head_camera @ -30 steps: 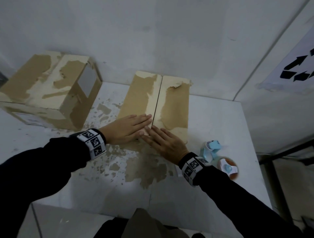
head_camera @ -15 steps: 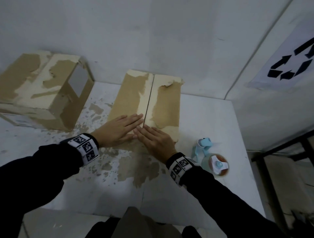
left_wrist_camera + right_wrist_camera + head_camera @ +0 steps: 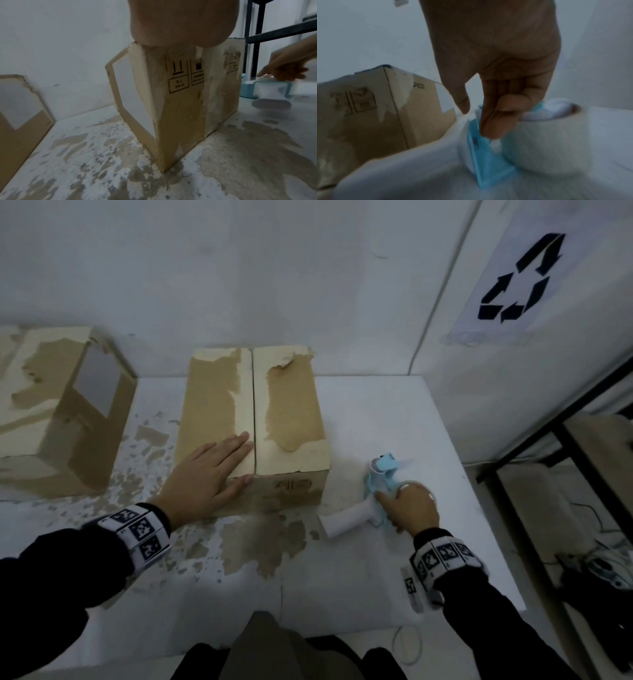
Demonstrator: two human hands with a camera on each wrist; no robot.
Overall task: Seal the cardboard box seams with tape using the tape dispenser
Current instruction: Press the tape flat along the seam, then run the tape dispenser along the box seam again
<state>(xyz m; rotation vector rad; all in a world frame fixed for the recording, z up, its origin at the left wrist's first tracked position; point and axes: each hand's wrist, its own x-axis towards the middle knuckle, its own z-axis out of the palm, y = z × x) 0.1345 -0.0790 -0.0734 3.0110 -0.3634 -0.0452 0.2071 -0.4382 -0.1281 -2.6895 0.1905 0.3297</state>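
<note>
From the head view, the left hand (image 3: pixel 205 474) lies flat on the cardboard box (image 3: pixel 274 405). Only the right wrist view shows the right hand (image 3: pixel 496 67) pinching the tape dispenser (image 3: pixel 484 155) on the counter (image 3: pixel 394 422).

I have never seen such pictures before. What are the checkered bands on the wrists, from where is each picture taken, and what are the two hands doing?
No machine here: a person works with bare hands. The checkered bands sit on the wrists, where small cameras are worn; a third camera is on the head. On the white table stands a cardboard box, with a second box beside it. The left hand rests flat on the box top beside the seam. The right hand reaches onto the blue and white tape dispenser lying on the table; its grasp is blurred.
</note>
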